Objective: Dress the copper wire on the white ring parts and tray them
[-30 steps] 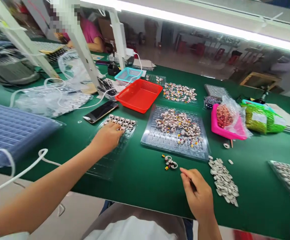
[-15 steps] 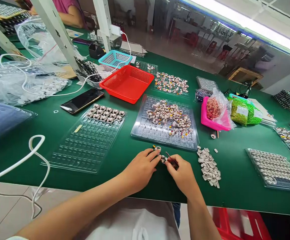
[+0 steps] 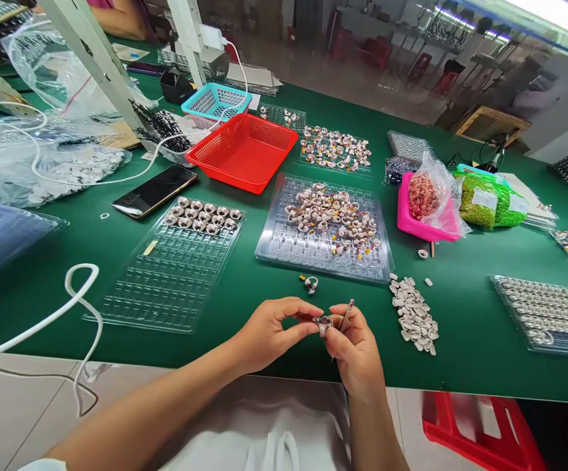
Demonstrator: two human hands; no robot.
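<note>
We see both hands drawn together over the near edge of the green table (image 3: 460, 327), with a small pale-and-dark part (image 3: 323, 324) between them, just above the surface. Our left hand (image 3: 276, 332) pinches that part between thumb and fingertips; the fingers of our right hand (image 3: 359, 350) are closed around slim metal tweezers (image 3: 347, 316), and the right thumb sits right at the part, though we cannot tell how firmly it presses. The main hazard, as we judge it, is a slip: the part is tiny and looks smooth, so a slight twist could pop it out of the pinch. The tweezers slant upward beside it, so an abrupt turn of the right wrist might scratch or knock it. A loose ring-shaped piece with a yellow tab (image 3: 310, 284) lies just beyond the hands, near enough that a careless knuckle could push it against the stacked clear trays (image 3: 276, 252). To the right, a sleeve sweeping sideways could scatter the pile of pale caps (image 3: 414, 317), while bumping the partly filled clear tray (image 3: 151, 288) at left might unseat its pieces.
</note>
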